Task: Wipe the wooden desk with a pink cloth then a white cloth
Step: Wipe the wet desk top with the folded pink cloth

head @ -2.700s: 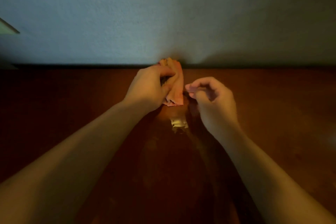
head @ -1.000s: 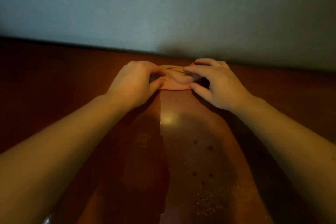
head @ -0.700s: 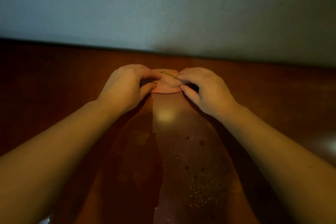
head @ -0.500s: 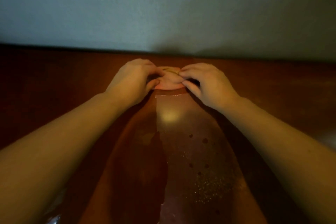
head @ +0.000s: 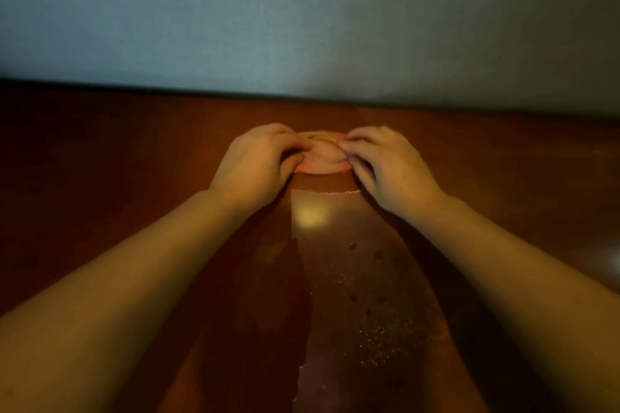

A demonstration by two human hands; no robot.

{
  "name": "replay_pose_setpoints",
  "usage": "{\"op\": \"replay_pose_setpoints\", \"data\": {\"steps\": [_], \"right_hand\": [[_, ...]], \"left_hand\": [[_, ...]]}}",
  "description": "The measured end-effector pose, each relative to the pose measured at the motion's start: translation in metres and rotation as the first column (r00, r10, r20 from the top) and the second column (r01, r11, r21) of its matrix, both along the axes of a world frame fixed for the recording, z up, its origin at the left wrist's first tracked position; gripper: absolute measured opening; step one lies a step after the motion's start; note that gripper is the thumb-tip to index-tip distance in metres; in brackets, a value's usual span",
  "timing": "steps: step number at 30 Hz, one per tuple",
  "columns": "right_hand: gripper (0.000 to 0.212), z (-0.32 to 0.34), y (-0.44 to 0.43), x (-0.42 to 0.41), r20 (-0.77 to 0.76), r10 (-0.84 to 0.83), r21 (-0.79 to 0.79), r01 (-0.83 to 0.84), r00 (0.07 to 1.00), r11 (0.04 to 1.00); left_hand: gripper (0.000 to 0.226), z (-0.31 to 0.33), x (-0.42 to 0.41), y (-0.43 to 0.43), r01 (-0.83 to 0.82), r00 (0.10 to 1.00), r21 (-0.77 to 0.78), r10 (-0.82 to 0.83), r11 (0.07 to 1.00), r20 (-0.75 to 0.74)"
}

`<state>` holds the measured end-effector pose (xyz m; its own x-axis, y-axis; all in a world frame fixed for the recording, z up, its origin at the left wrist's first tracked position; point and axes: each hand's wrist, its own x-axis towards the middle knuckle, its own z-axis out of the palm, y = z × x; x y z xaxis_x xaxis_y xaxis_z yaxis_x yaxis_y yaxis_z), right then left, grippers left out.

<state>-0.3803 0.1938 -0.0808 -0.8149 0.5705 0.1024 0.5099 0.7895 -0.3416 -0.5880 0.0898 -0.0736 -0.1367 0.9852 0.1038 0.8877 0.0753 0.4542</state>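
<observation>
A small folded pink cloth [head: 322, 157] lies on the wooden desk [head: 100, 178] near the back wall, in dim light. My left hand [head: 255, 164] grips its left side with curled fingers. On the other side my right hand [head: 389, 168] pinches its right edge, fingertips on top. Most of the cloth is hidden under both hands. No white cloth is in view.
A blue-grey wall [head: 302, 17] stands right behind the desk's far edge. In front of the hands the desk shows a wet sheen, a light reflection [head: 310, 216], dark droplets [head: 365, 255] and fine specks [head: 379, 335].
Earlier my left hand held the cloth upright off the desk, the right hand apart. The cloth now lies flat with both hands on it; over the last second they barely shifted.
</observation>
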Motion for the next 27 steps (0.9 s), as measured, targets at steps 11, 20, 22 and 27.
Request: {"op": "replay_pose_setpoints", "data": {"steps": [11,20,22,27], "right_hand": [[0.023,-0.006,-0.041,0.028,-0.074,-0.041,-0.044,0.038,0.996,0.998],[0.028,-0.001,-0.034,0.022,0.002,-0.078,-0.063,0.078,0.997,0.995],[0.030,0.000,-0.053,0.036,0.009,-0.035,-0.086,0.035,0.999,0.996],[0.028,-0.007,-0.039,0.031,-0.029,-0.034,-0.044,0.032,0.999,0.999]], "left_hand": [[0.028,-0.005,0.017,-0.041,0.015,1.000,-0.037,-0.015,0.999,-0.006],[0.027,0.004,0.023,-0.034,-0.038,0.999,-0.052,0.040,0.998,0.037],[0.028,0.006,0.029,-0.053,0.003,0.999,-0.068,0.000,0.998,0.043],[0.024,-0.002,0.023,-0.035,-0.035,0.999,-0.033,0.035,0.999,0.019]]}}
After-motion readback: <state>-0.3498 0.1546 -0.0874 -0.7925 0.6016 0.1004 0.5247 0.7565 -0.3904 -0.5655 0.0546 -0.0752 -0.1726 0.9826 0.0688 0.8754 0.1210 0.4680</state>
